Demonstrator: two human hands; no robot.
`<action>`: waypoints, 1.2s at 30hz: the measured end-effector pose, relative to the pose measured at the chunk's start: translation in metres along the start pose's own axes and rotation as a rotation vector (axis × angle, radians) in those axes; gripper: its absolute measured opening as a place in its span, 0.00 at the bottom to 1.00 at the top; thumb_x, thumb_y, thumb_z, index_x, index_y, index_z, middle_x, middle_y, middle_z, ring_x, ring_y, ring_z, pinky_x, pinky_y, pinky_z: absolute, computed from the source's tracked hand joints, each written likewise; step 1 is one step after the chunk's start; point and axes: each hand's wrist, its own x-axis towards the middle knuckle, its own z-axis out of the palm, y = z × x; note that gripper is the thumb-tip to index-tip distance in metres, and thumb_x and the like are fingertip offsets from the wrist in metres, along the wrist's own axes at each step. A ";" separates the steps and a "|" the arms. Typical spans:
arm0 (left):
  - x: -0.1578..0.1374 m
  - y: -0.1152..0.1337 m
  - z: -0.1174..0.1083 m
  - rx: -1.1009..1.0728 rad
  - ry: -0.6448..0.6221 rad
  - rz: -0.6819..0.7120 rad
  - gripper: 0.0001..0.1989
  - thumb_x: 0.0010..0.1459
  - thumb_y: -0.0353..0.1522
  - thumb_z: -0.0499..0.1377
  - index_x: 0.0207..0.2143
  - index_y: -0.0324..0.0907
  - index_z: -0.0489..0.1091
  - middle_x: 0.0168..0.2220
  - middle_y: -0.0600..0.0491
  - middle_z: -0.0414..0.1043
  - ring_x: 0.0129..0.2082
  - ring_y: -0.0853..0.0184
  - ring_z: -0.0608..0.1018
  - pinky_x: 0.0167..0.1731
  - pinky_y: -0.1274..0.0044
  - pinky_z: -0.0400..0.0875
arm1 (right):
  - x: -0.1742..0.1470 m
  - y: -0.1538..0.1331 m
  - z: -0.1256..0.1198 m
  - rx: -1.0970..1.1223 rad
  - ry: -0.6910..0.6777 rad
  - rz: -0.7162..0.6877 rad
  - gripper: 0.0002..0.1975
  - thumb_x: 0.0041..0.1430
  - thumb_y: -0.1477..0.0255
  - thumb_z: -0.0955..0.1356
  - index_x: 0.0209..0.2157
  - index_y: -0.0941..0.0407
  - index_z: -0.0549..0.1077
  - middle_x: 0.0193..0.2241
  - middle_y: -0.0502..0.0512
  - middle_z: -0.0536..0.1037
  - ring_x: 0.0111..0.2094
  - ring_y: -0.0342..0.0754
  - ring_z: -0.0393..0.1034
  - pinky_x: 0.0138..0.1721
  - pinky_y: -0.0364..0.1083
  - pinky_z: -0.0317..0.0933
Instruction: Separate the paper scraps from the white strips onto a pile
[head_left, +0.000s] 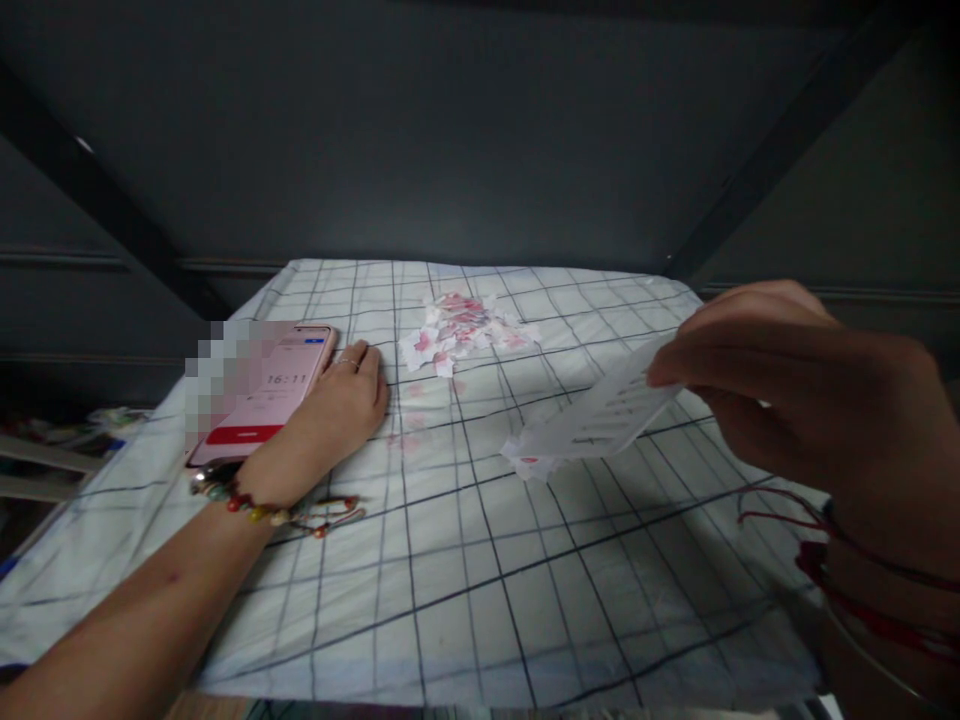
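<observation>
My right hand (787, 390) is raised over the right side of the table, thumb and fingers pinching the upper end of a white slip of paper (611, 405) with faint printed lines. The slip slants down to the left. At its lower end, a torn paper scrap (534, 465) with a red mark lies close by; whether they touch I cannot tell. My left hand (341, 405) rests palm down on the cloth, holding nothing, its fingers loosely bent against the right edge of a phone (281, 385). The phone screen reads 16:11, with a red bar at the bottom.
A pile of torn paper pieces (461, 325) with pink-red stains sits toward the back of the table. Faint pink smudges (412, 415) mark the checked tablecloth (450, 600) in front of it. A dark panel (480, 140) stands behind the table.
</observation>
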 end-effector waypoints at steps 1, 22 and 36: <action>0.000 0.000 0.000 0.008 0.000 0.005 0.20 0.60 0.29 0.40 0.47 0.27 0.64 0.49 0.33 0.66 0.53 0.52 0.67 0.56 0.56 0.59 | 0.000 0.000 0.000 0.002 0.005 0.005 0.14 0.55 0.86 0.62 0.34 0.52 0.69 0.29 0.48 0.73 0.34 0.44 0.67 0.38 0.49 0.63; 0.001 0.000 -0.004 0.053 -0.044 0.014 0.20 0.61 0.29 0.40 0.47 0.26 0.63 0.48 0.32 0.66 0.51 0.53 0.69 0.54 0.58 0.62 | 0.005 -0.014 0.003 -0.004 0.069 -0.061 0.12 0.57 0.85 0.63 0.35 0.54 0.69 0.29 0.50 0.75 0.36 0.43 0.66 0.41 0.50 0.62; -0.001 0.007 -0.009 0.027 -0.034 -0.027 0.19 0.60 0.28 0.41 0.45 0.26 0.65 0.47 0.32 0.66 0.50 0.53 0.69 0.54 0.59 0.61 | 0.008 -0.011 0.014 -0.049 0.121 -0.021 0.13 0.57 0.86 0.63 0.35 0.52 0.68 0.30 0.47 0.74 0.34 0.43 0.66 0.37 0.48 0.62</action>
